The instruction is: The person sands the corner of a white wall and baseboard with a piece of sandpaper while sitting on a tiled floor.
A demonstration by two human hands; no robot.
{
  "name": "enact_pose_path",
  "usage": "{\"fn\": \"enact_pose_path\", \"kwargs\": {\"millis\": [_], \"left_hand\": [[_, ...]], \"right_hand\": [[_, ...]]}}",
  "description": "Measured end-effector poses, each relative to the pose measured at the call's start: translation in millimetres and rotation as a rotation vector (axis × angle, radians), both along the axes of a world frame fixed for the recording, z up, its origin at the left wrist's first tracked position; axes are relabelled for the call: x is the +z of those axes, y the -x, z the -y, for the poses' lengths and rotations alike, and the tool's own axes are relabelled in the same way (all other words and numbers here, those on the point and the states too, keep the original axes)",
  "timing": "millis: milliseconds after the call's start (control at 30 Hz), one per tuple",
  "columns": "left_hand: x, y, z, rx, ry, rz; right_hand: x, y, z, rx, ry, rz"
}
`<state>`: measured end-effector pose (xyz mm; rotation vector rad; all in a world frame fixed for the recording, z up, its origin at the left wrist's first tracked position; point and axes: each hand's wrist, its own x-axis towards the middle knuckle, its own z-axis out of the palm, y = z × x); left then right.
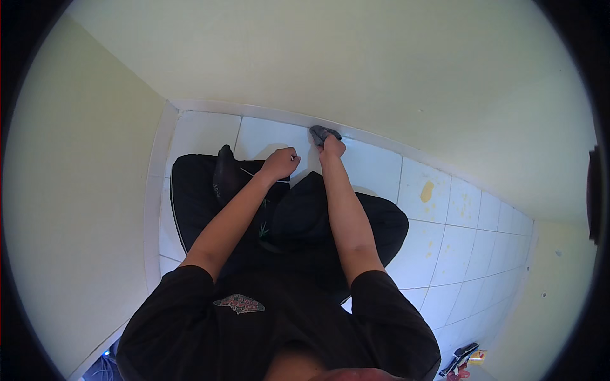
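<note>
My right hand (332,147) reaches down to the floor close to the far wall. Its fingers are closed on a small grey bundle of cloth (323,133), which looks folded or rolled. My left hand (281,164) is curled into a loose fist above my lap. Something tiny and pale shows at its fingers, too small to name. Left of that hand, a dark sock (227,174) with faint marking lies over my bent leg; whether a foot is inside, I cannot tell. My dark-trousered legs (190,197) are folded on the floor.
White floor tiles (419,247) stretch to the right, with yellowish stains (427,191). A pale wall (356,70) with a low skirting stands just beyond my hands, another wall (95,171) at left. Black, red and yellow items (467,362) lie far right; cables (105,368) show lower left.
</note>
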<state>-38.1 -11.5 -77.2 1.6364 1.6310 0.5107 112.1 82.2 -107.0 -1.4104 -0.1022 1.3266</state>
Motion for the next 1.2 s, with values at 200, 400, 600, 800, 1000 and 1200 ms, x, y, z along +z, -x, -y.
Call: {"fn": "enact_pose_path", "kwargs": {"millis": [200,400,600,800,1000,1200], "left_hand": [[10.9,-0.7,-5.5,0.125,0.052,0.054],[23.6,4.2,-1.4,0.378,0.443,0.518],[4.2,17.1,4.2,0.442,0.312,0.878],[17.0,9.1,-26.3,0.521,0.408,0.948],[-4.9,-16.8,-59.3,0.516,0.599,1.003],[-39.9,-16.4,-71.4,0.783,0.431,1.03]], "right_hand": [[-6.8,-1.1,13.7,0.253,0.069,-0.128],[22.0,23.8,54.5,0.479,0.029,-0.208],[64.1,1.1,67.2,0.779,0.033,-0.026],[92.3,-65.0,72.5,0.829,-0.1,0.397],[51.4,-61.0,69.9,0.849,0.151,0.477],[32.0,-62.0,57.1,0.884,-0.118,0.677]]}}
